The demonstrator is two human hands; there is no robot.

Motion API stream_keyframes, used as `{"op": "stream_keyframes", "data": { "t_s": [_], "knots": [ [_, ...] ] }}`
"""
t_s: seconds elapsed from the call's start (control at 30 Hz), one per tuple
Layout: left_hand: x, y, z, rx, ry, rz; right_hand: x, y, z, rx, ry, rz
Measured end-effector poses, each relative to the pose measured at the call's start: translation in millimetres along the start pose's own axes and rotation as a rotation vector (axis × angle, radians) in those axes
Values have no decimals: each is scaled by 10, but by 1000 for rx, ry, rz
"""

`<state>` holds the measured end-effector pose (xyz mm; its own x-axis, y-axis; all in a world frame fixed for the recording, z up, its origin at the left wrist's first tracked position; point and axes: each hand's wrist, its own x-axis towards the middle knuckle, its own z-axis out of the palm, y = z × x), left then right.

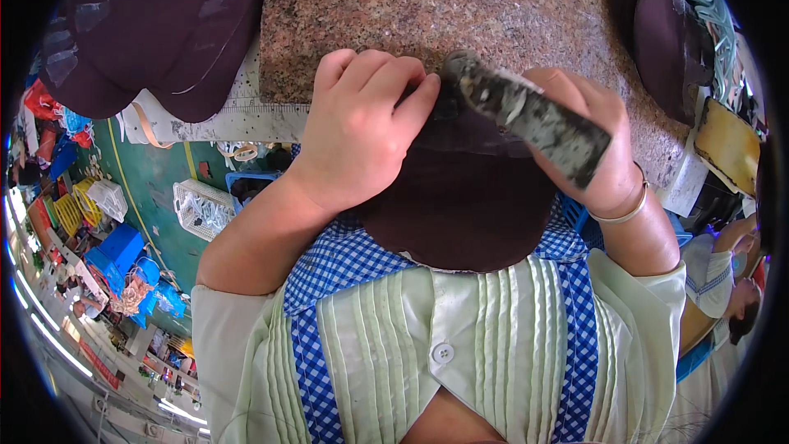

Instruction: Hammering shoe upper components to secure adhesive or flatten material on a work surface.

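Note:
A dark maroon-brown fabric piece (468, 205) with a rounded lower edge hangs over the near edge of a speckled granite slab (444, 8), in front of my apron. My left hand (366, 119) is closed at the piece's upper part, its fingers curled and thumb stretched along the slab's edge. In my right hand (596, 119) is a hammer (534, 111), its long grey-and-black head worn and spattered. The rounded end of the head is just right of my left fingertips. My right palm and the handle are mostly hidden behind the head.
Stacked dark maroon pieces (156, 33) lie left of the slab; more dark pieces (657, 41) and pale cords (713, 25) lie right. A yellowish block (727, 144) sits at the right edge. White basket (201, 210) and blue bins (119, 255) stand on the floor. Another person (719, 271) is at lower right.

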<state>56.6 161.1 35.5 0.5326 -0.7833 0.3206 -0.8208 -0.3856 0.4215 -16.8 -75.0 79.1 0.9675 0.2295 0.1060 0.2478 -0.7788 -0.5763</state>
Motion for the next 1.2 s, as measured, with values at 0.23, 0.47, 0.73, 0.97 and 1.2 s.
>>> {"op": "stream_keyframes", "data": {
  "t_s": [0.23,0.47,0.73,0.97,1.2],
  "knots": [
    [-74,-77,20,-154,41,-140,92,-15,-69,-61,-62,-44],
    [-105,28,-23,98,-10,-25,171,-31,-61,-89,-79,-107],
    [-125,-38,-36,-52,50,-137,248,-84,-67,-125,-124,-114],
    [-126,-6,-45,53,75,-84,335,-122,-49,-141,-117,-176],
    [-189,-70,-52,-83,69,-224,349,-156,-23,-114,-150,-195]
  ]
}}
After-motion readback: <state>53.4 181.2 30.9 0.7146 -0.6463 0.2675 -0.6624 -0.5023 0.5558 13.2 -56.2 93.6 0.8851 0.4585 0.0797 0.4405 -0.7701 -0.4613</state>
